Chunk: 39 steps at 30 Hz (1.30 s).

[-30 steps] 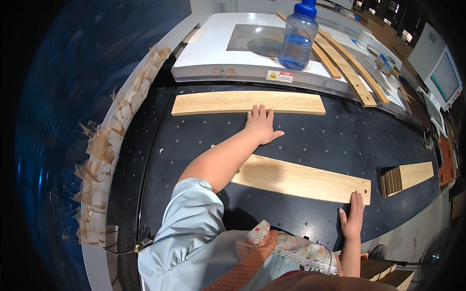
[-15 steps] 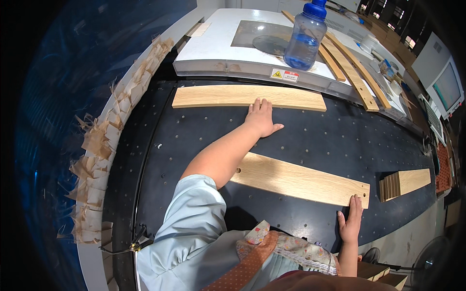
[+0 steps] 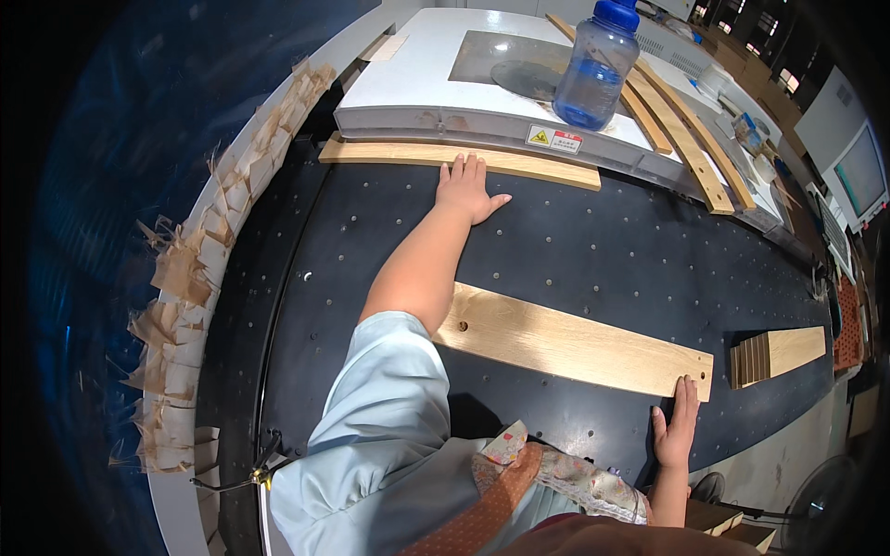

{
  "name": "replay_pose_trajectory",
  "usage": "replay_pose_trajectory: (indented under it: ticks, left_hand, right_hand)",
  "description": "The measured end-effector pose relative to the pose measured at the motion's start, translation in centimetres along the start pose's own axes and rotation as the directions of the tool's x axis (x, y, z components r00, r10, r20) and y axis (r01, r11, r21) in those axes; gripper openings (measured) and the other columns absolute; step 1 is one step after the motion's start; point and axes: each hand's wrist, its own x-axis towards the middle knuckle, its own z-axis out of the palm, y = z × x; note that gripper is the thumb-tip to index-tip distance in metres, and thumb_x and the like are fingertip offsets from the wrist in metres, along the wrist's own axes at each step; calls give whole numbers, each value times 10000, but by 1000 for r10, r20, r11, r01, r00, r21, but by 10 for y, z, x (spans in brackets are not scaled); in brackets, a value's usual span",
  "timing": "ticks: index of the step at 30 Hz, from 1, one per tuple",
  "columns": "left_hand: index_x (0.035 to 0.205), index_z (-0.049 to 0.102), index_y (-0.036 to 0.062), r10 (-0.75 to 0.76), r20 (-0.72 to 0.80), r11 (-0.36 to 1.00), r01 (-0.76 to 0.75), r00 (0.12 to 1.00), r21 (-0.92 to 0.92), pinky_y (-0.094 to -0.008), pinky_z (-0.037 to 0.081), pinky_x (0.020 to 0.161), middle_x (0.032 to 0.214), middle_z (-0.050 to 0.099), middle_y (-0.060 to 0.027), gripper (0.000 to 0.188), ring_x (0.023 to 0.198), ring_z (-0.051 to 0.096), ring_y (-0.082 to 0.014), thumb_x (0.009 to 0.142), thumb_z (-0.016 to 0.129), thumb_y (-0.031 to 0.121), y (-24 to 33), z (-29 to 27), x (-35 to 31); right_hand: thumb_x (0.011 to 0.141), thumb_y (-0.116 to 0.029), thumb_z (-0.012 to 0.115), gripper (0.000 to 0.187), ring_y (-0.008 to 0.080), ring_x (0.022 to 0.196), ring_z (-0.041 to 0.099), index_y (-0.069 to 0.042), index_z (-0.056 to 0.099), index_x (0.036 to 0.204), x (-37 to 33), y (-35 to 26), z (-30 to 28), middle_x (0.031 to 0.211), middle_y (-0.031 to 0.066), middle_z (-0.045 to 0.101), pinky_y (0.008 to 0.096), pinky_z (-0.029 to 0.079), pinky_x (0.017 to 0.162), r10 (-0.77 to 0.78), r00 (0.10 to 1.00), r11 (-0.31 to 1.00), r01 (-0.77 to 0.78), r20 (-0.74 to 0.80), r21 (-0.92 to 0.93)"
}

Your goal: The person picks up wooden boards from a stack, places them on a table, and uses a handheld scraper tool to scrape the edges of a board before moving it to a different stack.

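Observation:
My left hand [image 3: 465,190] reaches far forward with fingers spread, its fingertips resting on a long pale wooden board [image 3: 528,167]. That board lies along the front of the white machine bed, its left part tucked close under the edge. Nearer to me, a second wooden board [image 3: 565,338] with small holes at its ends lies slanted on the black table; my left forearm passes over its left end. My right hand [image 3: 677,431] lies with extended fingers on the right end of this nearer board, thumb apart.
The black dotted table [image 3: 371,269] spreads under everything. A stack of short boards [image 3: 788,357] sits at the right. On the white machine bed [image 3: 399,83] stand a blue-capped water bottle [image 3: 593,79] and several long wooden strips [image 3: 681,139]. Torn brown paper [image 3: 185,269] lines the left rail.
My left hand has pushed the far board forward and slightly left, up to the machine bed's edge. The nearer board and my right hand have hardly moved.

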Motion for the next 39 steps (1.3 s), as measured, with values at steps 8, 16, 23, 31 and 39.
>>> replay_pose_trajectory:
  ticks: [8, 16, 23, 31, 39]
  left_hand:
    - [1446, 130, 72, -66, 72, 995, 60, 995, 75, -441, 107, 1126, 1519, 88, -83, 885, 1401, 75, -239, 839, 346, 679, -24, -9, -8]
    - [1454, 103, 101, -94, 129, 994, 86, 987, 70, -455, 124, 1121, 1523, 48, -84, 885, 1404, 46, -228, 836, 340, 688, -29, -8, -6]
    - [1456, 101, 102, -89, 136, 996, 89, 987, 7, -450, 154, 1115, 1525, 31, -81, 893, 1406, 28, -227, 830, 376, 677, -32, -4, -4]
    - [1458, 100, 118, -94, 144, 995, 91, 985, 33, -438, 175, 1113, 1526, 25, -74, 887, 1406, 24, -214, 829, 366, 684, -29, -8, -5]
    - [1455, 109, 110, -83, 141, 996, 79, 987, 37, -446, 178, 1110, 1525, 32, -81, 908, 1407, 22, -221, 815, 384, 692, -31, -4, -2]
  right_hand:
    - [794, -154, 604, 599, 387, 1295, 308, 6, 383, 1327, -2, 4, 2, 1373, 220, 366, 442, 238, 1072, -46, 999, 999, 46, -13, 25]
    - [783, -129, 609, 608, 355, 1310, 302, -32, 385, 1340, -4, 5, 2, 1395, 184, 358, 412, 250, 1075, -36, 998, 999, 37, -42, 10]
    - [763, -146, 631, 625, 358, 1300, 316, -32, 394, 1331, -4, 4, 2, 1382, 183, 373, 425, 256, 1068, -13, 999, 1000, 14, -42, 24]
    - [745, -163, 655, 637, 366, 1290, 327, -27, 408, 1315, -4, 4, 0, 1373, 178, 386, 448, 251, 1064, -2, 998, 999, 5, -67, 45]
    - [739, -222, 665, 621, 365, 1280, 343, -24, 441, 1283, -6, 6, -3, 1353, 174, 408, 457, 267, 1051, -1, 998, 998, 4, -67, 56]
